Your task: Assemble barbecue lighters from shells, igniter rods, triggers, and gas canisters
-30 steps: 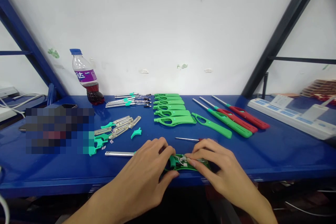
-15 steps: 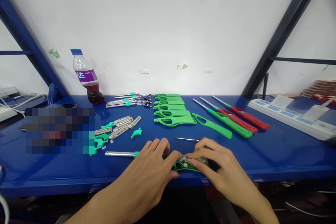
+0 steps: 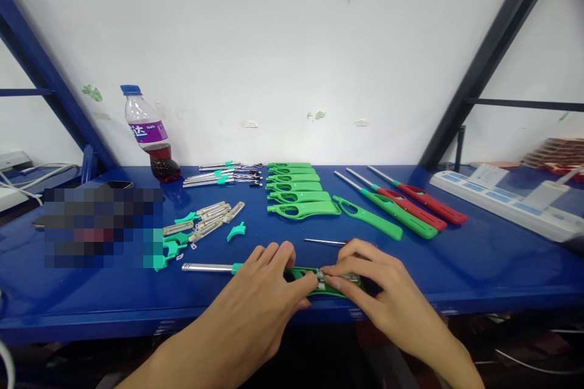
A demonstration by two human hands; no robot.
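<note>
A long-nosed gas lighter lies along the table's front edge, its metal tube (image 3: 207, 267) pointing left and its green half shell (image 3: 335, 293) open at the top. My left hand (image 3: 269, 292) is closed over the shell, thumb at the inner parts. From the right, my right hand (image 3: 378, 279) pinches thumb and forefinger at a small part by the end of the clear gas tank (image 3: 352, 278); the fingertips hide that part. Just behind the right hand lies a thin screwdriver (image 3: 323, 242), its handle mostly covered by the hand.
Green shells (image 3: 303, 209) are lined up mid-table. Closed lighters (image 3: 410, 214) lie at right, near a power strip (image 3: 497, 203). To the left are metal tubes with wires (image 3: 210, 179), clear tanks (image 3: 214, 222), teal triggers (image 3: 236, 231) and a drink bottle (image 3: 148, 134).
My left thumb has shifted slightly at the shell, leaving a little more of its green rim showing. The right hand keeps its pinch in nearly the same place.
</note>
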